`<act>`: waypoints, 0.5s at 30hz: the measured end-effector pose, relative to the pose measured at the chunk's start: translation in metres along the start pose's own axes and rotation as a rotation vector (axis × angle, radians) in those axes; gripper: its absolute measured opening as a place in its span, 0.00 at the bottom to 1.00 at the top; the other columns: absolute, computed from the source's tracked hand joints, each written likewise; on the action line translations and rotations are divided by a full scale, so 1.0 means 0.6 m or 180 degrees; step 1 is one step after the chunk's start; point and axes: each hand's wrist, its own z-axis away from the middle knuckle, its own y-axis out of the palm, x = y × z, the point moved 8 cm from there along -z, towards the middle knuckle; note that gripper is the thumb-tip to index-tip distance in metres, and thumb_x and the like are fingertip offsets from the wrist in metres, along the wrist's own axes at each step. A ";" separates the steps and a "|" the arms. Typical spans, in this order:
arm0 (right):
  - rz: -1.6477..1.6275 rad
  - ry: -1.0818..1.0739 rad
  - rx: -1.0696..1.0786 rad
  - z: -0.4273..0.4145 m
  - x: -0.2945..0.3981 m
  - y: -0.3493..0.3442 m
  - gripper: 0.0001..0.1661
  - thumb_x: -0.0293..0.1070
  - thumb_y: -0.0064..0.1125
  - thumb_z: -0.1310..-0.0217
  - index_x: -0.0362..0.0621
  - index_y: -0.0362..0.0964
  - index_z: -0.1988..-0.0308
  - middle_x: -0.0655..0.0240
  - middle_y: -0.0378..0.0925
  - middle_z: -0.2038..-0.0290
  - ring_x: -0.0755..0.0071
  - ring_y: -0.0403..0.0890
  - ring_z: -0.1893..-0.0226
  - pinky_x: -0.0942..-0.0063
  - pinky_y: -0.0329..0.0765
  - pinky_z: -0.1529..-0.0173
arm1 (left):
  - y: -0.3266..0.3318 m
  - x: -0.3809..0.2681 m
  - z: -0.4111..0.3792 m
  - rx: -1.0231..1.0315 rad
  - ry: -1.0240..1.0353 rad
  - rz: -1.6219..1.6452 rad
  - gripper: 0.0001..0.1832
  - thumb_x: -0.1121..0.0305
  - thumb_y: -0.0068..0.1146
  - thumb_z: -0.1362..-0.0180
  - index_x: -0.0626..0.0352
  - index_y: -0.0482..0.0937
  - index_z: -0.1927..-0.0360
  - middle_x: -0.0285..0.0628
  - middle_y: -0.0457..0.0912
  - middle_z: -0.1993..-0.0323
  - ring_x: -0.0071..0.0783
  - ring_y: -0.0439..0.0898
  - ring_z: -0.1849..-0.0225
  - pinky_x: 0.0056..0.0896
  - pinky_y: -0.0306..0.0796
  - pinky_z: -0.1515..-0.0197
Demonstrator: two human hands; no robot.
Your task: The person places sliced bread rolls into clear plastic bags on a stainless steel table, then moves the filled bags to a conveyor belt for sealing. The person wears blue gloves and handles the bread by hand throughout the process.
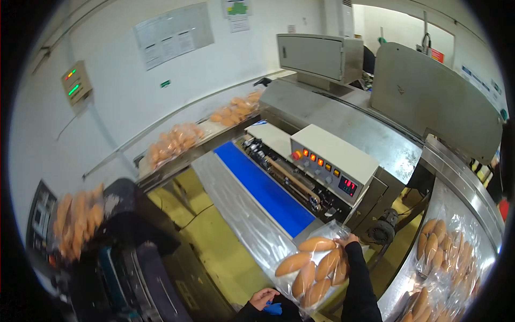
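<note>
A clear plastic bag (305, 267) of elongated bread rolls lies at the near end of a continuous band sealer, partly over its metal side shelf (237, 205). My right hand (348, 240) grips the bag near its gathered, open-looking end, close to the sealer's blue conveyor belt (263, 189). To the left of the bag's lower end is my left hand (263, 298), fingers curled. A crumpled blue item (273, 308) shows just below it; whether the fingers hold it is unclear.
Bagged rolls (446, 249) lie on a steel table at right. More bags (175, 143) rest on a ledge along the wall, and another bag (78, 221) sits on dark equipment at left. The sealer's control box (334, 161) has lit switches. A motor (382, 231) hangs below.
</note>
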 end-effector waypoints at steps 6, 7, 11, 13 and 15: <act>-0.1063 -0.1183 -0.1506 0.170 0.217 -0.102 0.56 0.50 0.70 0.73 0.40 0.52 0.44 0.52 0.63 0.52 0.51 0.65 0.51 0.62 0.62 0.47 | -0.017 -0.249 -0.098 0.0689 0.0652 0.1695 0.11 0.66 0.41 0.40 0.61 0.70 0.60 0.31 0.63 0.79 0.18 0.61 0.81 0.18 0.57 0.77; -0.2342 -0.0738 0.0024 0.195 0.262 -0.058 0.54 0.47 0.68 0.65 0.39 0.47 0.42 0.52 0.62 0.50 0.54 0.65 0.50 0.65 0.62 0.46 | -0.006 -0.295 -0.113 0.0762 0.0943 0.1756 0.11 0.67 0.40 0.40 0.61 0.69 0.59 0.33 0.64 0.77 0.19 0.62 0.79 0.19 0.59 0.75; -0.3926 -0.1660 0.1024 0.298 0.438 -0.031 0.36 0.31 0.54 0.48 0.45 0.47 0.41 0.62 0.65 0.53 0.70 0.68 0.54 0.74 0.67 0.51 | 0.066 -0.401 -0.192 0.0978 0.1224 0.0238 0.15 0.63 0.39 0.40 0.63 0.66 0.55 0.40 0.68 0.65 0.27 0.69 0.67 0.26 0.63 0.60; -0.3285 -0.1144 -0.0156 0.244 0.413 -0.058 0.23 0.28 0.52 0.47 0.41 0.60 0.50 0.59 0.68 0.54 0.65 0.70 0.53 0.69 0.66 0.48 | 0.096 -0.461 -0.195 0.1366 0.1977 -0.0097 0.19 0.60 0.38 0.40 0.65 0.63 0.52 0.44 0.68 0.58 0.31 0.69 0.59 0.28 0.62 0.54; -0.2595 -0.1087 -0.1336 0.194 0.392 -0.144 0.13 0.26 0.51 0.50 0.40 0.69 0.60 0.63 0.73 0.61 0.68 0.72 0.57 0.72 0.68 0.52 | 0.082 -0.488 -0.211 0.1469 0.2218 -0.0069 0.22 0.58 0.39 0.41 0.65 0.61 0.51 0.47 0.67 0.54 0.34 0.70 0.55 0.30 0.62 0.52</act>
